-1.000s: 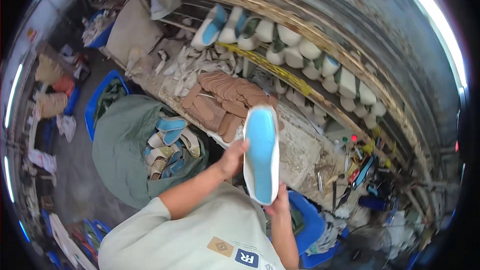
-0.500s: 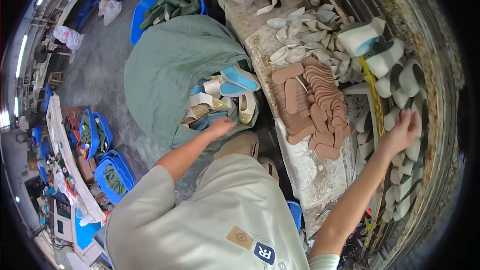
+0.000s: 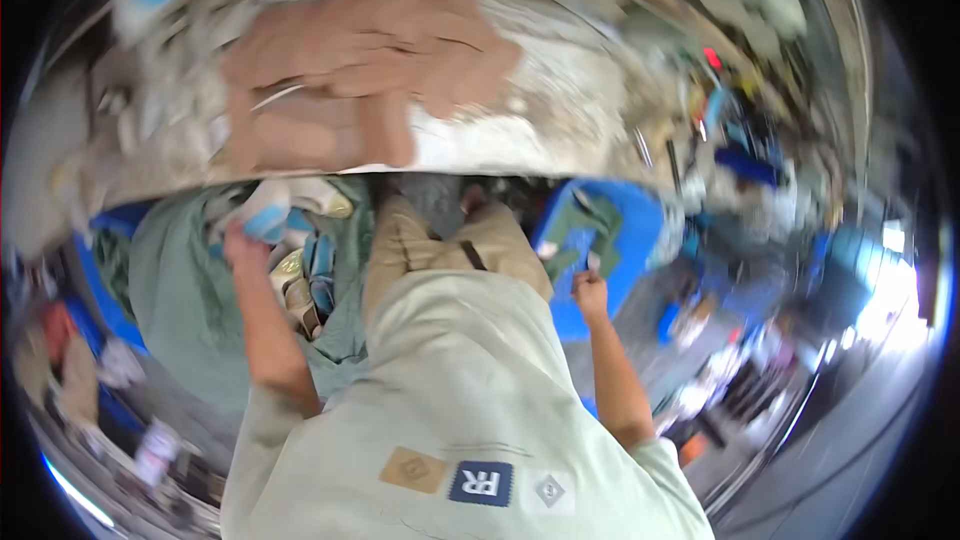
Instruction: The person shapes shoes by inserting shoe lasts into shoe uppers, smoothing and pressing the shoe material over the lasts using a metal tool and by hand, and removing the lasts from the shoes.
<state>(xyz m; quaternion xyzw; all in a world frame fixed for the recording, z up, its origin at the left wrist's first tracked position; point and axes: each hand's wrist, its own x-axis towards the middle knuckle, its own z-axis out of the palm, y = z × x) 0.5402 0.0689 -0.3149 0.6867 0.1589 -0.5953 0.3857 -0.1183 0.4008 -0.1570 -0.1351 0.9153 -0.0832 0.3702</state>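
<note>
Our left hand (image 3: 244,243) is at a blue-lined shoe (image 3: 267,224) by the mouth of the green sack (image 3: 180,285); our right hand (image 3: 590,292) hangs near the blue tub (image 3: 633,230). We cannot tell whether either's fingers grip.

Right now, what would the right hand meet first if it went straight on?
Probably the green fabric in the blue tub, ahead of the right hand; depth is unclear, and a small pale patch just beyond it is too blurred to identify.
</note>
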